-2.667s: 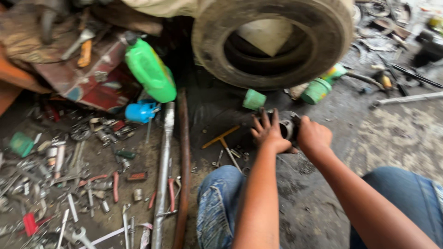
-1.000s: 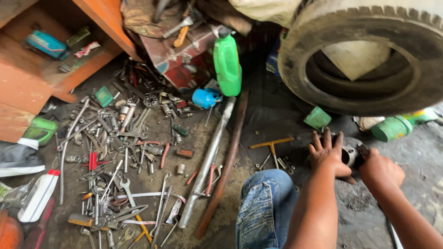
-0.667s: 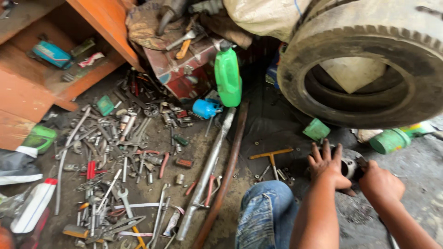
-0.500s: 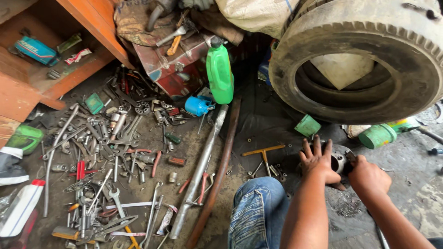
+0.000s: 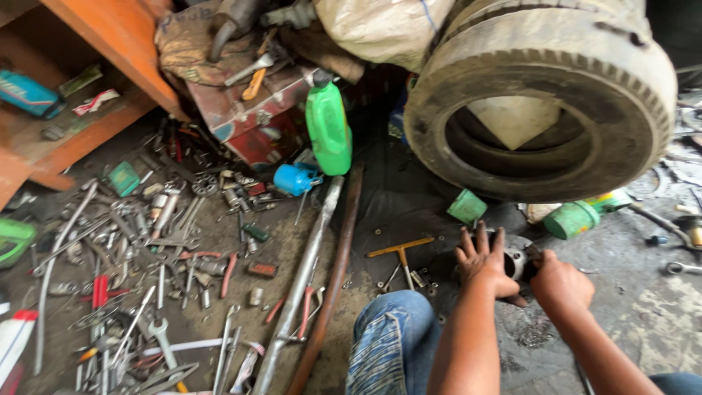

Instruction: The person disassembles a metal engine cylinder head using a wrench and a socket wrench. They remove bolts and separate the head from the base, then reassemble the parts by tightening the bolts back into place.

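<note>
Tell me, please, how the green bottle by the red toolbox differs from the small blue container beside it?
The green bottle is taller and stands nearly upright against the red toolbox; the blue container is shorter, rounder and lies on the floor. The bottle has a dark cap; the container is blue all over. Both look like plastic.

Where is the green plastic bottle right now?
In the head view, the green bottle stands upright near top centre, leaning against the red toolbox, left of the big tyre, with a small blue container just below it.
</note>
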